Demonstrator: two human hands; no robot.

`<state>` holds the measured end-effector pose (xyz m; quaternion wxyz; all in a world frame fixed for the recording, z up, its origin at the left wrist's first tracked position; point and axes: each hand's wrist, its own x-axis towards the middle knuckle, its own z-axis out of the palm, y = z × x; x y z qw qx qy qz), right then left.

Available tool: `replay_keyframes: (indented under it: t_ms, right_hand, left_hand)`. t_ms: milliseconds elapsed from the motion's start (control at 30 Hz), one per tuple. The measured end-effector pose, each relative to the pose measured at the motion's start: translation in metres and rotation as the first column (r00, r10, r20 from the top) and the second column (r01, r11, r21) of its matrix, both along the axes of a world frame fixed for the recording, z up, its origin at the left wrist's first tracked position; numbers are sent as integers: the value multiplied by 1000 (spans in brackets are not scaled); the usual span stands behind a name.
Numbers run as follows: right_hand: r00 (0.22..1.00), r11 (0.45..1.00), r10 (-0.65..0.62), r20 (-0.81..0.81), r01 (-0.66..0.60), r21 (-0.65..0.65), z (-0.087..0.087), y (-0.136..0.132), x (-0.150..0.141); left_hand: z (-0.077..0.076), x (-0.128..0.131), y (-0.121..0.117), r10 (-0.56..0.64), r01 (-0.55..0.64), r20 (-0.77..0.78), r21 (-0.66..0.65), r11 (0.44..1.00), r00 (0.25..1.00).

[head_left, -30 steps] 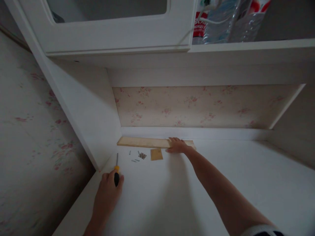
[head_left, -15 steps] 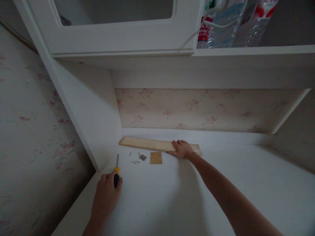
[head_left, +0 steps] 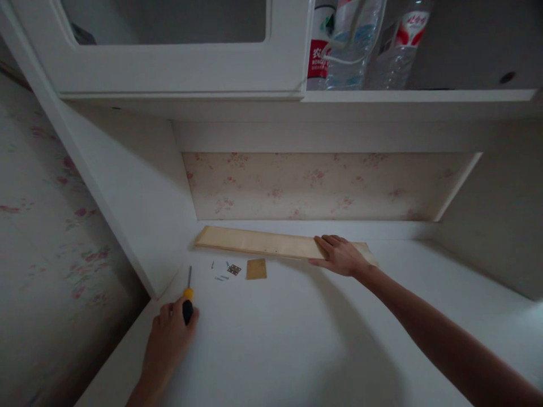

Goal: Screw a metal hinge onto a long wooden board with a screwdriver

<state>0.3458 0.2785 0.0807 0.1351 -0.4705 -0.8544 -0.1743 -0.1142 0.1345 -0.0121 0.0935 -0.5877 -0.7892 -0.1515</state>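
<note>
At far left of the board point(head_left: 254, 242), a flowered wall point(head_left: 42, 237) runs out of view. Between wall and board stands a white panel point(head_left: 136, 203), its top cut off by the upper edge.

The left hand point(head_left: 172, 328) is nearer the viewer than the board's left end, fingers closed around a screwdriver point(head_left: 188, 311). The palm hides part of the black and yellow handle; the shaft points toward the board, and whether its tip touches the counter point(head_left: 254, 350) is unclear.

Just in front of the board's left half lie a few screws point(head_left: 221, 278), too small to count surely, then a metal plate point(head_left: 234, 269) with holes, then a tan square point(head_left: 256, 269) in front of the board's middle.

The pale board itself lies slantwise at the back of the counter, two dark dots near its front edge. The right hand point(head_left: 339, 255) holds it toward its right end, fingers across the top, thumb at the near edge, covering that stretch; the fingers' undersides are hidden.

Above the board's right part, plastic bottles point(head_left: 352, 51) on a shelf point(head_left: 416, 96) are cropped at the top.
</note>
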Motion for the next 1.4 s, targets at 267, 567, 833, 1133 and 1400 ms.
replay_keyframes:
  t_ms: [267, 567, 833, 1133, 1400]
  right_hand:
    - [1000, 1000, -10, -6, 10, 12, -6, -79, 60]
    - [996, 991, -86, -37, 82, -103, -21, -149, 95]
    - [999, 996, 6, -53, -10, -84, -56, -139, 118]
    - [996, 991, 87, 35, -82, -110, -71, -112, 125]
    - [998, 977, 46, -47, -55, -206, -82, -98, 118]
  left_hand:
    - [8, 0, 1, 82, -64, 257, -78, 995, 963]
    - [8, 0, -1, 55, -24, 232, -134, 991, 971]
    - [8, -2, 0, 72, -39, 281, -121, 992, 957]
    - [14, 2, 0, 76, -36, 283, -144, 989, 956]
    - [7, -1, 0, 90, -51, 290, -140, 989, 953]
